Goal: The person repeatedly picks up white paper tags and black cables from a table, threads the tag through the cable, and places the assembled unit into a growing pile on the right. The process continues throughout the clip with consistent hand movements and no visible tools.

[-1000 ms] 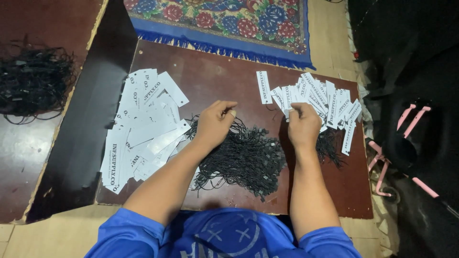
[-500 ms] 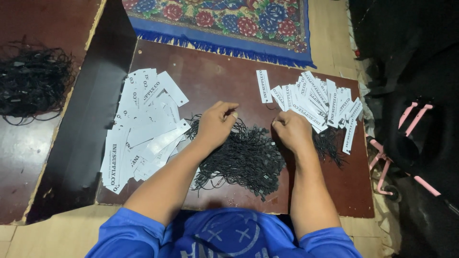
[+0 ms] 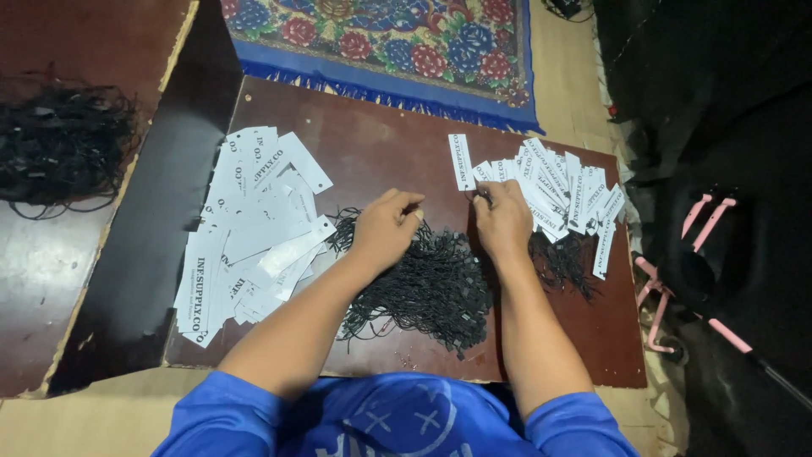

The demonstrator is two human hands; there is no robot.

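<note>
Two white tag piles: big unstrung pile (image 3: 254, 233) far left, smaller pile (image 3: 558, 190) right. One black string heap (image 3: 431, 283) centre. My left hand (image 3: 385, 228) rests curled on the heap, pinching strings. My right hand (image 3: 503, 218) pinches one tag at the right pile's edge.

Bare forearms, left hand (image 3: 382, 230) and right hand (image 3: 504, 222) ungloved, no rings or watch visible. Bright blue short-sleeved shirt (image 3: 397, 419) with a paler printed design just below the hands.
</note>
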